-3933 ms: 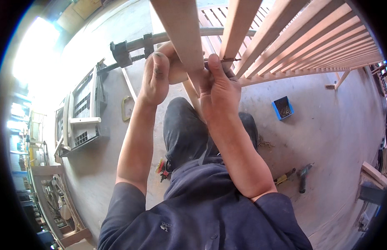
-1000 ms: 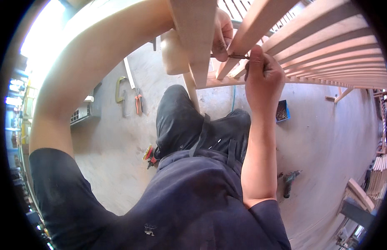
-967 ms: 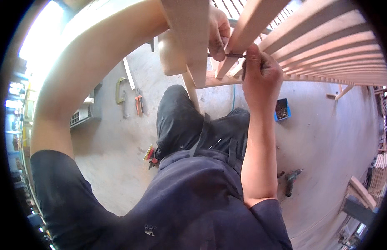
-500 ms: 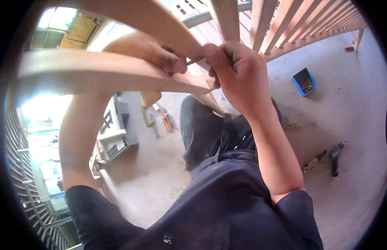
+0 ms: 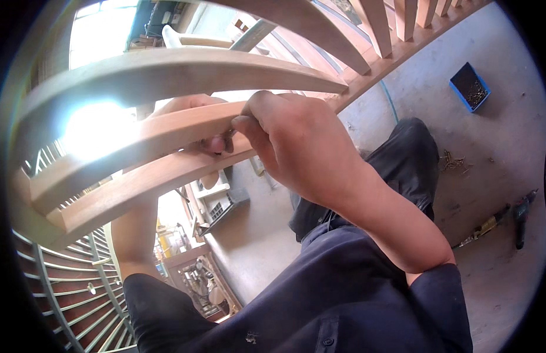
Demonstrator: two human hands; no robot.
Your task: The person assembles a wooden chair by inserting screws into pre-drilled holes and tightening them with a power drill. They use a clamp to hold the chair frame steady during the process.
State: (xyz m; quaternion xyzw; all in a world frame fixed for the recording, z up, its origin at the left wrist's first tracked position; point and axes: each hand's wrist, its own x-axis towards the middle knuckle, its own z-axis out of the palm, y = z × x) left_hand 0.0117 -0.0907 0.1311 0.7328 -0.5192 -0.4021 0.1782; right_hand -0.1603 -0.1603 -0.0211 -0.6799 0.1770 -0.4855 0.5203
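Curved, pale wooden slats [image 5: 146, 132] run from the left rim across the view beneath my hands, part of a slatted wooden frame. My right hand [image 5: 305, 144] is closed, its thumb and bent fingers pinched at the upper edge of one slat. My left hand [image 5: 217, 144] reaches from behind that slat. Its bent fingertips show in the gap above the lower slat [image 5: 167, 182], close to the right fingertips. The slat hides most of the left hand, and whatever lies between its fingertips is too small to make out.
A blue tray [image 5: 470, 88] of small screws sits on the floor at the right, with loose screws [image 5: 453, 162] nearer me. A power drill [image 5: 523, 217] lies further down. A grey crate [image 5: 229, 206] stands at the left. More slats [image 5: 373, 26] rise at the top.
The view has shifted, bringing more of the slats on the left into sight. Both hands have moved left and down along the frame. The thin piece between them earlier no longer shows.
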